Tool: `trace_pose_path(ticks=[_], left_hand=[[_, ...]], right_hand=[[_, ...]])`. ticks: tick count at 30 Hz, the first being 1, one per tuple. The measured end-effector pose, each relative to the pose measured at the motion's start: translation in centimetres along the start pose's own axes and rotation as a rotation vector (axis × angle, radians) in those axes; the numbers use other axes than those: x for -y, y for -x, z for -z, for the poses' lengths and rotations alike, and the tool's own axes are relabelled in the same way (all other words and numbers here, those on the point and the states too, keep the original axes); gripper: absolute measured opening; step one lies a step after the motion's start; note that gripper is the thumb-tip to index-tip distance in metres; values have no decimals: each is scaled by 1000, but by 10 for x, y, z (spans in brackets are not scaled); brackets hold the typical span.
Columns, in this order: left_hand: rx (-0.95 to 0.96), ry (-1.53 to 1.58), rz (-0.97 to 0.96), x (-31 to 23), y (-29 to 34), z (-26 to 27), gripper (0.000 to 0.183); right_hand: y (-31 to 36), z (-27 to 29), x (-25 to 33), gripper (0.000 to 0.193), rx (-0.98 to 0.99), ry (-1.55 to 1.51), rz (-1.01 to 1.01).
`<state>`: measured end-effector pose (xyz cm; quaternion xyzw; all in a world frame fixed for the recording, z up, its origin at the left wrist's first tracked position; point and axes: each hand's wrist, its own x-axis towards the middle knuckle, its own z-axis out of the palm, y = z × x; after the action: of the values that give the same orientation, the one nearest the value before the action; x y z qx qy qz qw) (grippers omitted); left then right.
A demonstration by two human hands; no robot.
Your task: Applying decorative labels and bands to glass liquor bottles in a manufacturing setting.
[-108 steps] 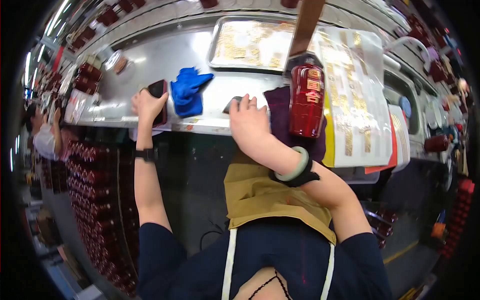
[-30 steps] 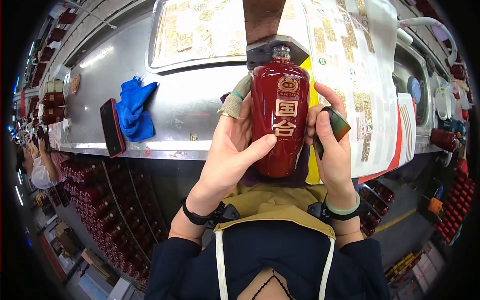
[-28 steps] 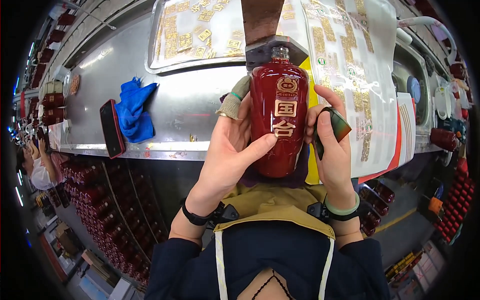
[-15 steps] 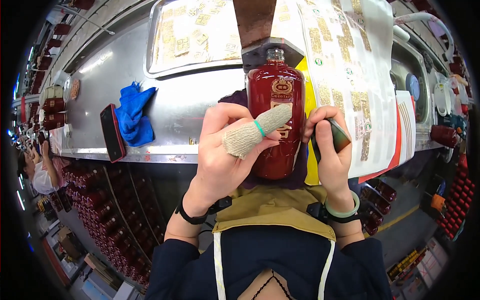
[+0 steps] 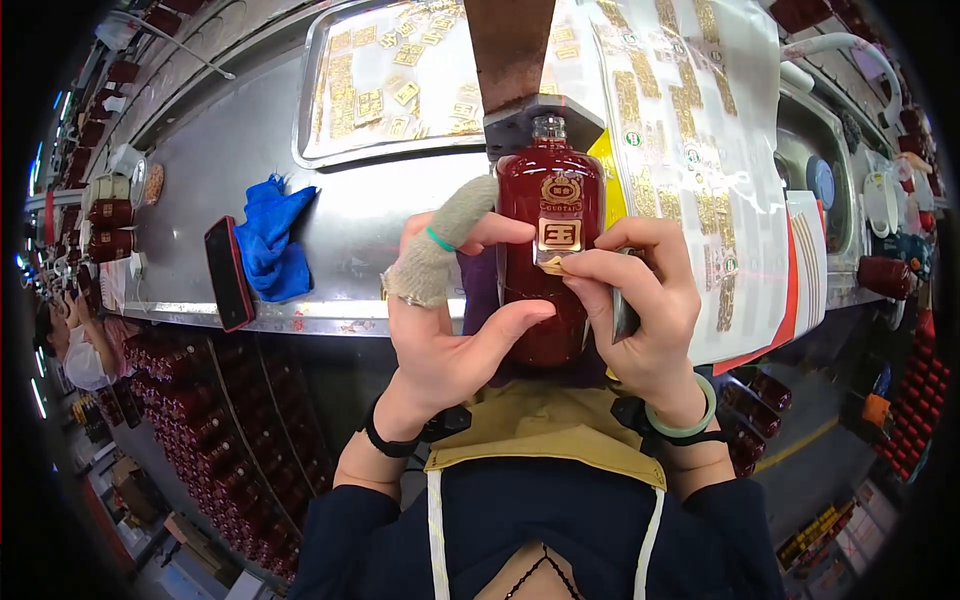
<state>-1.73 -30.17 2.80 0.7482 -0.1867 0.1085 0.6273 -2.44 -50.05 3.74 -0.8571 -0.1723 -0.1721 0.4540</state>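
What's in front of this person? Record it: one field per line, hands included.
Left hand: open at the bottle's left side, wearing a finger sleeve
Right hand: at a small gold piece on the bottle, gripping a dark object
Bottle: dark red, neck pointing away
Left of bottle: blue cloth, phone beside it
Behind: metal tray bearing many gold pieces

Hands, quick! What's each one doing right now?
Left hand: open, partly over the red bottle.
Right hand: closed, holding a dark flat piece, near a gold label.
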Motion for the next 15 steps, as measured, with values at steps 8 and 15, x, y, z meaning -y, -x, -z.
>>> trace_pose_path(ticks=[8,15], left_hand=[[17,10,32,8,9,1,77],[-81,392,314,5,2,-20,76]], right_hand=[[0,6,-3,34,27,41,70],[4,5,-6,35,46,73,103]])
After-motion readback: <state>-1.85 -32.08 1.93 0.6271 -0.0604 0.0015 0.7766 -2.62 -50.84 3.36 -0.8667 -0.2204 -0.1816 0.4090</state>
